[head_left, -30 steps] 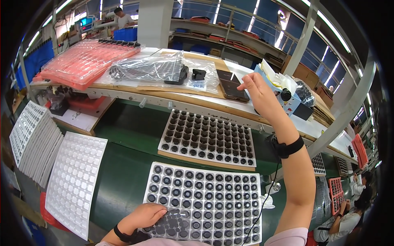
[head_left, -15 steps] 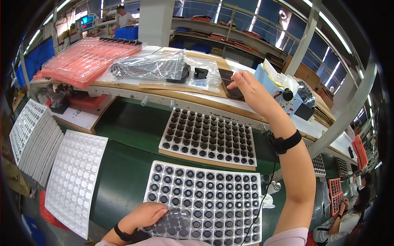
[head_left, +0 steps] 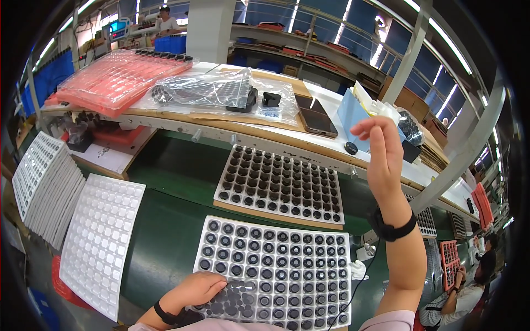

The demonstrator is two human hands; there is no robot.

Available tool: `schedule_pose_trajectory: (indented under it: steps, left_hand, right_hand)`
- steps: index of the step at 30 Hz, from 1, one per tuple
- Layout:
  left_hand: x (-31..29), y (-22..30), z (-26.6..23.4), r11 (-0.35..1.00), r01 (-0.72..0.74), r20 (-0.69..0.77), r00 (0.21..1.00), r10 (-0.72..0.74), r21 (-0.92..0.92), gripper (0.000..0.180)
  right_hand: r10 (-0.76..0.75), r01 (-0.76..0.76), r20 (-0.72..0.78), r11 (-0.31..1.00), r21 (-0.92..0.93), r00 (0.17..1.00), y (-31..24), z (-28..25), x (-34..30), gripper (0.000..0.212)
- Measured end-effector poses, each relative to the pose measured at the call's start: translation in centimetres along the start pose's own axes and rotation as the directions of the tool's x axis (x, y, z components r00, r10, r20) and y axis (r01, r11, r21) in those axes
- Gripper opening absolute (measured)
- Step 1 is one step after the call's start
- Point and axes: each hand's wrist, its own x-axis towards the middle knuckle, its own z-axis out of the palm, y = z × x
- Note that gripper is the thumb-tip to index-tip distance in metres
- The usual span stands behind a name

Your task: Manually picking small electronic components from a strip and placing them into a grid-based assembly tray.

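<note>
My left hand (head_left: 200,288) rests over the near left corner of a white tray (head_left: 346,238), its fingers closed on the edge of a clear plastic bag of dark discs (head_left: 234,302). Round black parts (head_left: 281,262) sit in rows in the tray's pockets. My right hand (head_left: 382,151) is raised at the shelf's front edge beside a blue box (head_left: 350,108). Its fingers are loosely bent and apart, and I see nothing in them. Just left of it, a round black cap (head_left: 350,148) lies on the shelf. A dark smartphone (head_left: 317,116) lies farther left.
Beyond the near tray stands a second filled tray (head_left: 280,185) on the green belt (head_left: 165,220). A blank white tray (head_left: 102,243) leans at left beside a tray stack (head_left: 47,187). Pink trays (head_left: 124,80) and a bagged black part (head_left: 210,94) occupy the shelf. A metal post (head_left: 464,165) slants at right.
My right hand has moved right and toward me, away from the smartphone, which now shows fully. The black cap on the shelf has come into sight. My left hand stays in place.
</note>
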Motion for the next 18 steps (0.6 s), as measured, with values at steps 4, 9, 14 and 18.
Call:
schedule_pose_trajectory:
  steps: [4, 9, 14, 18]
  left_hand:
    - [-0.2, 0.1, 0.0, 1.0, -0.005, -0.015, 1.0, 0.005, -0.005, 0.025]
    - [-0.1, 1.1, -0.5, 1.0, -0.017, 0.003, 1.0, 0.017, -0.019, 0.024]
    - [-0.6, 1.8, -0.4, 0.999, -0.037, -0.002, 0.999, 0.037, -0.009, 0.024]
    - [-1.5, 3.0, -0.1, 0.995, -0.097, -0.018, 0.995, 0.097, -0.007, 0.023]
  right_hand:
    - [-0.006, 0.006, 0.053, 1.0, 0.005, 0.999, -1.2, -0.4, -3.5, 0.024]
    - [0.079, -0.082, 0.272, 0.997, -0.002, 0.959, -3.1, -1.3, -8.7, 0.028]
    - [0.159, -0.178, 0.443, 0.984, 0.001, 0.883, -6.1, -0.6, -13.5, 0.03]
    - [0.263, -0.271, 0.618, 0.959, -0.083, 0.741, -9.2, 0.0, -16.4, 0.034]
